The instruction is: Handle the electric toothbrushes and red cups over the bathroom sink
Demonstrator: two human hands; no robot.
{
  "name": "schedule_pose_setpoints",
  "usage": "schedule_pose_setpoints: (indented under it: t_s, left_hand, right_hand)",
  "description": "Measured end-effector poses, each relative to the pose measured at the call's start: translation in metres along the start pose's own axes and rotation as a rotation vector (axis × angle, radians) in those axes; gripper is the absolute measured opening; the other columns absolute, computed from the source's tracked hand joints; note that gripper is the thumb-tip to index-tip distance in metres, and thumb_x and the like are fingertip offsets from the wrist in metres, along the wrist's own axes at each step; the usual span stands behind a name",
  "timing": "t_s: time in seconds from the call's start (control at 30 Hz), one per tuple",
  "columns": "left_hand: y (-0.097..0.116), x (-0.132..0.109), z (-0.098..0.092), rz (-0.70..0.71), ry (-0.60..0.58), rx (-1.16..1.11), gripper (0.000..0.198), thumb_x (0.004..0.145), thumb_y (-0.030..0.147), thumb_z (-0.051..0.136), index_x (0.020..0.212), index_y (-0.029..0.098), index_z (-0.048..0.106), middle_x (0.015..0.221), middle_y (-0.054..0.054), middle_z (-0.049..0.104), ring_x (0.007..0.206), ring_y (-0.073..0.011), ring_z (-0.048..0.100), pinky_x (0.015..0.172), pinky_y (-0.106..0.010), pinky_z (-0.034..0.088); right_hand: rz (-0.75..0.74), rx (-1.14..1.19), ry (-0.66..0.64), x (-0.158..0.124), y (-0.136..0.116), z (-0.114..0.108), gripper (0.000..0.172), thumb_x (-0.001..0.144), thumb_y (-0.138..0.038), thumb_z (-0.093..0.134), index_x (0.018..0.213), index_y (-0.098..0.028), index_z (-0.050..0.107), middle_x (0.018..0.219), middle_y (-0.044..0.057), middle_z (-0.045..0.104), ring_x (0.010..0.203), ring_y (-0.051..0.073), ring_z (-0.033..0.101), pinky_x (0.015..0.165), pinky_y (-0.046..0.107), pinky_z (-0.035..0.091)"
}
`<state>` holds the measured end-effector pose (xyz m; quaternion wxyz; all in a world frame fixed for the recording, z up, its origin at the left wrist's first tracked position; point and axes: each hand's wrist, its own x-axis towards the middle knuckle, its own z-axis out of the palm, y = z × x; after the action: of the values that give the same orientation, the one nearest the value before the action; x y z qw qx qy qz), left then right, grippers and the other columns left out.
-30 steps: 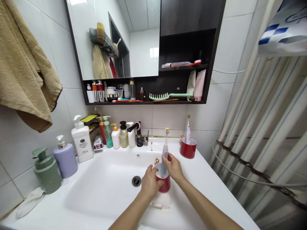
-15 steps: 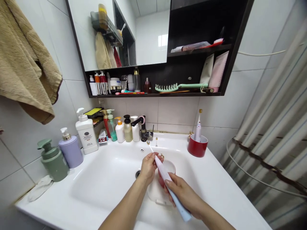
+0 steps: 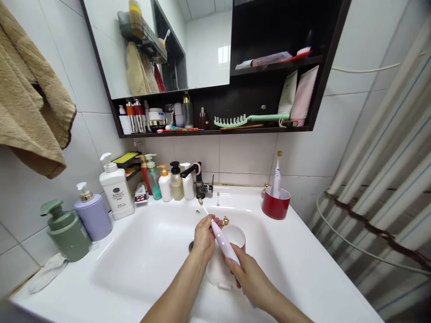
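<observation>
My right hand [image 3: 251,278] is closed round the lower body of a pale electric toothbrush [image 3: 222,241], which slants up and left so its brush head points toward the black tap [image 3: 197,180]. My left hand [image 3: 204,235] is closed too, its fingertips pinching the toothbrush's neck, just left of a red cup [image 3: 235,237] with a white inside. That cup stands in the white sink [image 3: 141,264], partly hidden behind the toothbrush and my hands. A white flat object lies under them.
A second red cup [image 3: 276,204] with another electric toothbrush stands at the sink's back right. Soap and lotion bottles [image 3: 116,193] line the left rim and back ledge. A tan towel [image 3: 30,112] hangs at left. A dark mirror cabinet [image 3: 215,121] and striped curtain [image 3: 387,179] frame the sink.
The toothbrush has been lifted out of the red cup and tilted toward the tap. My right hand slid down to its base, and my left hand left the cup for the neck.
</observation>
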<state>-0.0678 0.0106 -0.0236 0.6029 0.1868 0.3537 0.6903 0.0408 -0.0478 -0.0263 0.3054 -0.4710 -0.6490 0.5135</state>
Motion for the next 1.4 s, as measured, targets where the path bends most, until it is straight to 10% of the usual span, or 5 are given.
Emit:
schedule_pose_setpoints:
  t_s: [1.0, 1.4]
  left_hand:
    - [0.008, 0.015, -0.010, 0.021, 0.144, 0.009, 0.008, 0.071, 0.013, 0.039, 0.066, 0.012, 0.045, 0.050, 0.000, 0.050, 0.046, -0.0061, 0.052, 0.055, -0.019, 0.043]
    - [-0.016, 0.103, 0.043, 0.043, 0.047, 1.116, 0.006, 0.058, 0.015, 0.052, 0.052, 0.014, 0.049, 0.058, -0.009, 0.058, 0.066, -0.0205, 0.056, 0.056, -0.027, 0.040]
  right_hand:
    - [0.100, -0.045, -0.137, -0.007, 0.002, -0.004, 0.019, 0.074, -0.031, 0.026, 0.079, -0.018, 0.039, 0.060, -0.003, 0.041, 0.037, 0.003, 0.037, 0.033, 0.015, 0.029]
    - [0.016, 0.116, 0.075, -0.002, -0.004, -0.021, 0.032, 0.073, -0.039, 0.030, 0.096, -0.018, 0.036, 0.056, -0.005, 0.038, 0.038, 0.005, 0.037, 0.033, 0.017, 0.030]
